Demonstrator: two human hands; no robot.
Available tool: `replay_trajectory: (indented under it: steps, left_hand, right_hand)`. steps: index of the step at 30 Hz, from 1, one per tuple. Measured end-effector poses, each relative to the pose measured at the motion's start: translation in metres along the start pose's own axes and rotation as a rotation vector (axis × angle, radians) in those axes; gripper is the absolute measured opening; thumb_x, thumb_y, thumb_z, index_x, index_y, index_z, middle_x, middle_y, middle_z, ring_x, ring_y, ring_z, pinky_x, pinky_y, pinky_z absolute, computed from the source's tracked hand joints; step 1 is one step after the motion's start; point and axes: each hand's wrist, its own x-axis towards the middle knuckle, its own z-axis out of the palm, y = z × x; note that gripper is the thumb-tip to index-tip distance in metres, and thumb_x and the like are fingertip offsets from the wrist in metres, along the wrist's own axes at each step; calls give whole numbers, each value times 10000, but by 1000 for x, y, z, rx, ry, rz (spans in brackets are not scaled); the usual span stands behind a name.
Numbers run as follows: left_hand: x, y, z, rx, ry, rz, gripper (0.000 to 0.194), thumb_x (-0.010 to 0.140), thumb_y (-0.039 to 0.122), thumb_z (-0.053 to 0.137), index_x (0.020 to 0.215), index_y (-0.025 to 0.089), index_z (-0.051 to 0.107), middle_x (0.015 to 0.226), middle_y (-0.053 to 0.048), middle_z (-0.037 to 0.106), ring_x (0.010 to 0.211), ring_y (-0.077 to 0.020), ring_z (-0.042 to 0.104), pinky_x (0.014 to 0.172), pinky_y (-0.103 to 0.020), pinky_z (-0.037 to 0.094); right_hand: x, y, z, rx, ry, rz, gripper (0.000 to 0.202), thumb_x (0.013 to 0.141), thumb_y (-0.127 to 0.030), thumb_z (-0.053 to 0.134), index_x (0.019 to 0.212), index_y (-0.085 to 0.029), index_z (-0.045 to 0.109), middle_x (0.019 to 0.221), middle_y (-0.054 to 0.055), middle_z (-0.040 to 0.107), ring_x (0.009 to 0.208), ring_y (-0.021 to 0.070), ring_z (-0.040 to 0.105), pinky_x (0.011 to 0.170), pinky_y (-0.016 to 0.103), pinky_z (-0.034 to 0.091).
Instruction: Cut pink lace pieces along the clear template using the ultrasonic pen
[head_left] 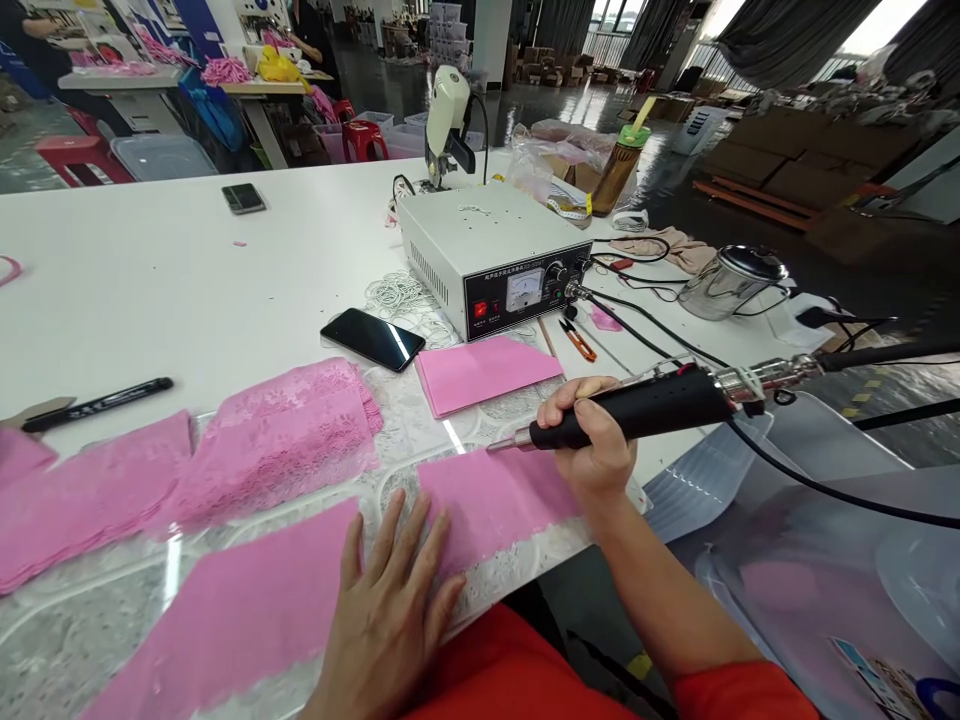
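At the white table, a person worked over a flat pink fabric piece with a black-handled tool.
The right hand was closed around the thick cylindrical grip, its pointed metal tip at the piece's far edge; the left hand lay flat, fingers spread and gripping nothing, against the piece's near-left edge. From that piece, a smaller stack of smooth pink sheets sat at twelve o'clock, the grey metal box with a dial beyond it, a black glossy phone at ten, orange-handled snips at one.
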Motion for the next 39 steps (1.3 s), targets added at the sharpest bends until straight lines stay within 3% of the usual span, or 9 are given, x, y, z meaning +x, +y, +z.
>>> replay_trajectory:
  steps: [4, 12, 25, 35, 39]
  left_hand:
    - [-1, -3, -1, 38, -29, 46, 416, 936, 278, 511, 1334, 160, 537, 1363, -111, 564, 1439, -271, 263, 1200, -480, 81]
    - [-1, -4, -2, 37, -29, 53, 416, 931, 280, 517, 1323, 143, 547, 1369, -118, 556, 1440, -277, 256, 1202, -483, 81]
    - [-1, -9, -3, 124, -47, 123, 445, 911, 259, 542, 1333, 120, 533, 1374, -137, 547, 1450, -292, 224, 1195, -506, 94]
    - [3, -1, -2, -4, -3, 14, 414, 938, 279, 509, 1335, 164, 535, 1343, -114, 580, 1429, -266, 288, 1190, -494, 116]
    - [3, 1, -1, -28, 10, -10, 411, 944, 272, 498, 1343, 180, 529, 1340, -111, 583, 1423, -262, 302, 1187, -493, 120]
  right_hand:
    - [4, -3, -2, 3, 10, -11, 114, 680, -241, 622, 725, -225, 519, 642, -53, 527, 506, 93, 518, 506, 261, 453]
    - [20, -20, -31, -40, 192, -132, 116, 653, -222, 591, 730, -218, 505, 646, -52, 483, 514, 85, 488, 506, 249, 431]
    - [16, -15, -31, -12, 147, -104, 104, 661, -218, 614, 729, -214, 535, 634, -50, 519, 500, 91, 511, 498, 251, 445]
    - [19, -13, -29, -34, 109, -124, 106, 667, -193, 628, 673, -203, 523, 606, -50, 535, 495, 100, 520, 495, 266, 455]
    - [18, -20, -33, -17, 165, -115, 102, 647, -202, 621, 700, -207, 534, 618, -56, 535, 496, 91, 510, 494, 256, 451]
